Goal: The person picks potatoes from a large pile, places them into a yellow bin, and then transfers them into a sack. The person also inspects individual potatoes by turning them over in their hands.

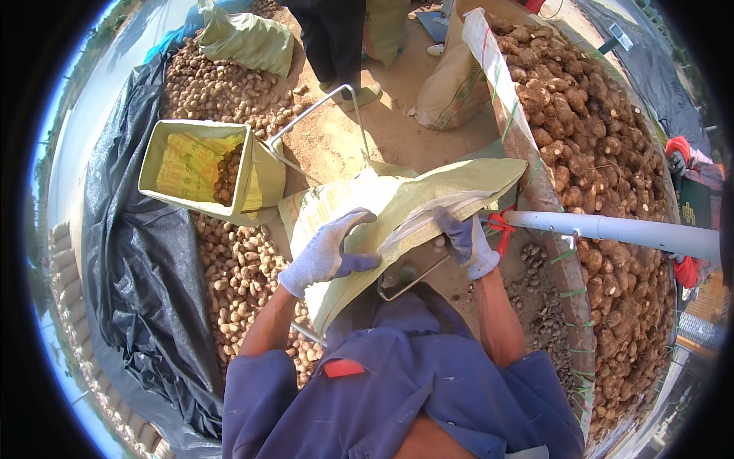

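A pale green woven plastic sack (395, 201) lies spread in front of me, over part of a bent metal rod frame (355, 112). My right hand (467, 238), in a grey-blue work glove, grips the near edge of the sack's folded mouth, close to a grey pipe (608, 225) tied with a red ribbon (502, 229). My left hand (330, 249), gloved alike, rests against the sack's left part with thumb and fingers spread apart. The lower end of the frame (416, 281) shows between my knees and the sack. What the sack contains is hidden.
A rectangular bin (198, 166) with some tubers stands left, beside heaps of small taro-like tubers (246, 275) and black sheeting (143, 275). Larger tubers (596, 132) fill a walled bed at right. A person in dark trousers (330, 40) stands ahead; another person's red sleeve (685, 272) shows far right.
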The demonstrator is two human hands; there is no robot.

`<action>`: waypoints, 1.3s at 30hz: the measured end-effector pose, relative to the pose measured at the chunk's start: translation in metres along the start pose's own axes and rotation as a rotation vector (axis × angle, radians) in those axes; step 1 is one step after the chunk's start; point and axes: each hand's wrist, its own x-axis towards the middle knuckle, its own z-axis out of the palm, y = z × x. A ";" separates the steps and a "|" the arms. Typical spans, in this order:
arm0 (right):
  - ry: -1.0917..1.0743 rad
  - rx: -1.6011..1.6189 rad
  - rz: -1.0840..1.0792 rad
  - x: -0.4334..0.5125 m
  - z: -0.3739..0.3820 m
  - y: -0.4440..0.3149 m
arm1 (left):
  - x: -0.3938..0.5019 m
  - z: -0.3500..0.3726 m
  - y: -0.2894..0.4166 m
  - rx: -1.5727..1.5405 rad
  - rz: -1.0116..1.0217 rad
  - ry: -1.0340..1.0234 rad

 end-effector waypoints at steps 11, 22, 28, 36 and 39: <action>0.018 -0.529 0.363 0.003 -0.040 0.020 | 0.017 -0.005 -0.050 -0.113 -0.127 0.640; 0.549 -1.493 -0.812 0.008 0.048 -0.091 | 0.044 -0.077 -0.035 0.364 0.042 0.717; 0.105 -1.964 -1.031 0.149 0.098 -0.094 | 0.049 -0.104 -0.037 0.285 0.169 0.688; -0.477 -1.361 -0.595 0.259 0.095 -0.116 | 0.033 -0.162 -0.102 0.510 0.016 0.562; -0.514 -1.336 -0.042 0.278 0.105 -0.147 | 0.013 -0.171 -0.132 0.394 -0.285 0.522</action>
